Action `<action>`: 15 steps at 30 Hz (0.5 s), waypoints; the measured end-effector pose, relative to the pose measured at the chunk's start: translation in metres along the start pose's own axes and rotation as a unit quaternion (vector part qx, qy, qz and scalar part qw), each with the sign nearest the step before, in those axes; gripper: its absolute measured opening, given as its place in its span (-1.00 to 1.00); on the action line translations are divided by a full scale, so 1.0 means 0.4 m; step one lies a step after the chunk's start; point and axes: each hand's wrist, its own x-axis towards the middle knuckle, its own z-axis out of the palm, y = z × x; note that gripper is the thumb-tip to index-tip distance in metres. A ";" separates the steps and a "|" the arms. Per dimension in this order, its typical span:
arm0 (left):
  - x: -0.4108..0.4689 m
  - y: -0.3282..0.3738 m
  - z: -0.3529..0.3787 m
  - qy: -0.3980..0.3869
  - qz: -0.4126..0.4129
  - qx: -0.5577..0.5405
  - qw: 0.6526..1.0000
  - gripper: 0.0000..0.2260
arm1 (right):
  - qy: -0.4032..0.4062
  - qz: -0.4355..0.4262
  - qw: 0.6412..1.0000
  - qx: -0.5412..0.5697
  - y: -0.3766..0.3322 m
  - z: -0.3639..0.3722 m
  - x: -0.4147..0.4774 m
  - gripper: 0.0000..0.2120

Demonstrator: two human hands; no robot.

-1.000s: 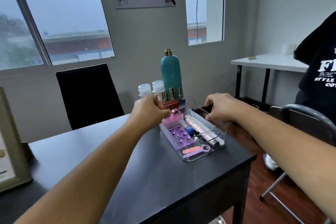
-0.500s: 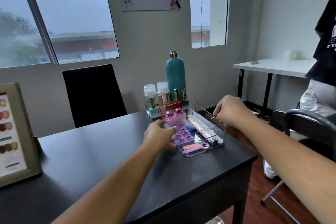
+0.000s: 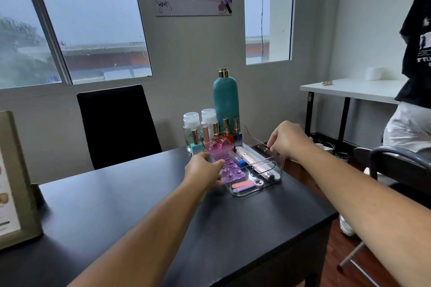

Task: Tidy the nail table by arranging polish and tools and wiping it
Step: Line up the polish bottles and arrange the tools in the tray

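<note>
Head view only. Clear tray (image 3: 278, 171) sits at the far right corner of the black table (image 3: 140, 212); everything else is placed relative to the tray. Inside it: purple toe separators (image 3: 229, 171) on the left side, a blue-capped item (image 3: 238, 160) and a silver/pink pen-like tool (image 3: 253, 163) in the middle, a pink file (image 3: 242, 184) at the near end. Just behind the tray: polish bottles (image 3: 215, 134) in a row, two clear bottles (image 3: 199, 123) and a tall teal bottle (image 3: 225, 98).

Left hand (image 3: 204, 169) is at the tray's left wall, fingers curled onto the rim, palm partly over the separators; looks like a light clasp on the wall. Right hand (image 3: 285, 140) is at the tray's far right corner, fingers pinched narrow on the rim or the thin wire there; can't tell which.

Step, prob.: squaring up the tray w/ both hands. To do it well: hold opposite walls evenly, slide it flat rather than lifting, so loose tools don't roll. Keep it off the polish row behind, since those bottles would tip easily. Mind the table edge right of the tray; nudge inward, not out. Wiping prob. comes after.
</note>
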 end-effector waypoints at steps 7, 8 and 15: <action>0.015 -0.009 -0.009 0.004 0.018 0.023 1.000 -0.82 | -0.001 -0.007 1.000 -0.001 -0.006 0.004 0.007 -0.69; 0.018 -0.010 -0.009 0.006 0.021 0.028 0.999 -0.87 | -0.001 -0.010 1.000 -0.001 -0.004 0.005 0.012 -0.69; 0.013 -0.007 -0.013 0.002 0.025 0.036 0.999 -0.80 | 0.002 -0.031 0.999 0.018 0.002 0.008 0.022 -0.73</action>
